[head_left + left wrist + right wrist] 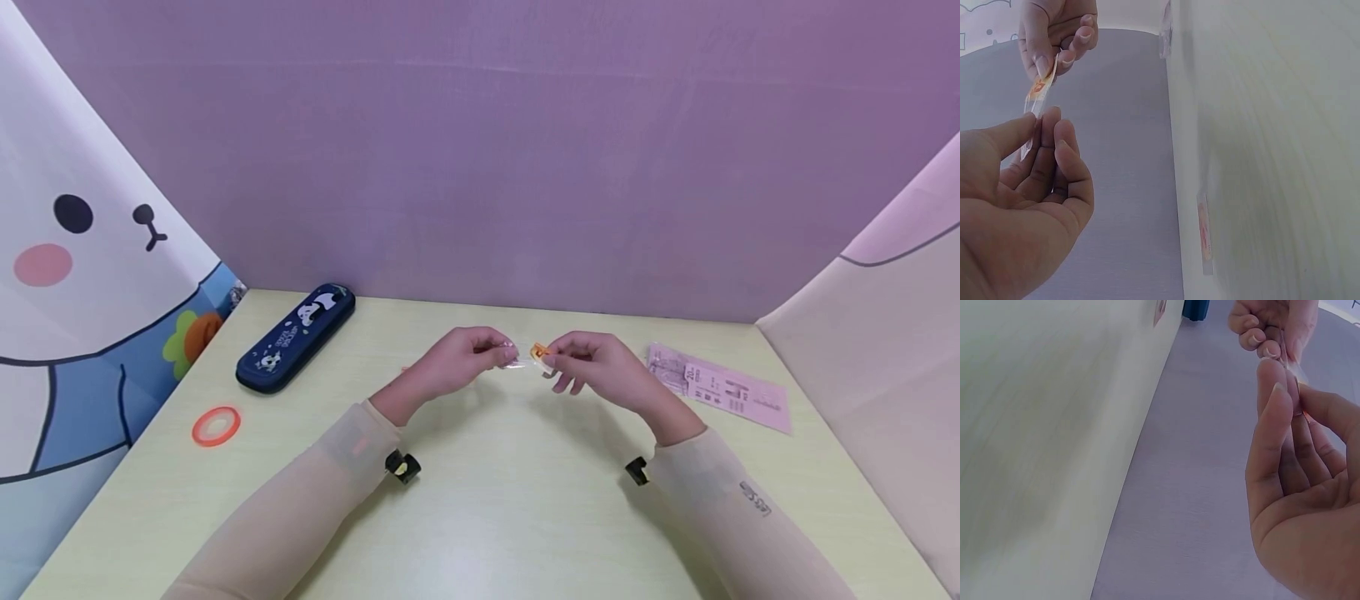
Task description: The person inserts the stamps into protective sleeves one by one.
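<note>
A small clear plastic packet with an orange printed end (540, 352) is stretched between both hands above the table. My left hand (465, 362) pinches its clear end between thumb and forefinger. On the other side, my right hand (600, 367) pinches the orange end, its remaining fingers loosely bent. In the left wrist view the packet (1036, 94) slants from one set of fingertips to the other. The right wrist view shows it mostly hidden behind the fingers. Another clear strip with reddish-orange print (1204, 234) lies on the table near the left hand.
A dark blue pencil case (296, 337) with panda pictures lies at the back left. In front of it is an orange-red ring (216, 408). A pink printed packet (738, 396) lies at the right. A purple backdrop (495, 167) rises behind the pale table (495, 517).
</note>
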{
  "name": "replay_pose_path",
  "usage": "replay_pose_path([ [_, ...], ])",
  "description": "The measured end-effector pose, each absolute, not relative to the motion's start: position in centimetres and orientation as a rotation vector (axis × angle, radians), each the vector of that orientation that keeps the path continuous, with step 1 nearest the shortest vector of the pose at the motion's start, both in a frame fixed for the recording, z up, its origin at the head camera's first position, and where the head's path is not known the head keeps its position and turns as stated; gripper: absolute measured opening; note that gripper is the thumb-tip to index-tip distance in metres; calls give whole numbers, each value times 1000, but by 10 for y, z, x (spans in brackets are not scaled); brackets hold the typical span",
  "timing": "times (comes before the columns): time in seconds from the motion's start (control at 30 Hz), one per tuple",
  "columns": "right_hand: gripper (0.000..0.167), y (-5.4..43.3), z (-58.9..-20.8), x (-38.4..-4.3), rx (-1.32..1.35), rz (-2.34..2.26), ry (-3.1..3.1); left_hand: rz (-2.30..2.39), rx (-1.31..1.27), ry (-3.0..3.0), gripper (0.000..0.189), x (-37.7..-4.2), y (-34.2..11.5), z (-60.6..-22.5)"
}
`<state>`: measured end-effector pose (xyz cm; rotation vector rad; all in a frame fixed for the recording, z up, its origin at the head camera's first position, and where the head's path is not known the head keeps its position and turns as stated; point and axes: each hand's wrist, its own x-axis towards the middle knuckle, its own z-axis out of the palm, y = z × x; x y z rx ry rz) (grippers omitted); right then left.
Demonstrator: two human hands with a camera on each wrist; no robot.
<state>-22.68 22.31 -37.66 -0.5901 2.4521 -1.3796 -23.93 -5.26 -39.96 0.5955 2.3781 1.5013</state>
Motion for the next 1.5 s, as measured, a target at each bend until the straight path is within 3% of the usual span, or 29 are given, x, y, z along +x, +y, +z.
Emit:
replay_pose_path([
  [0.87,18,226,-373,-229,-662,-1364,2351,1539,646,2345,31,-236,-55,-397],
  [1.3,24,226,-373,-228,-645,-1364,2366,1552,672,2348,19,-236,-53,-400],
  [1.5,24,226,-374,-229,-667,-1372,2351,1571,661,2325,27,-235,-52,-400],
])
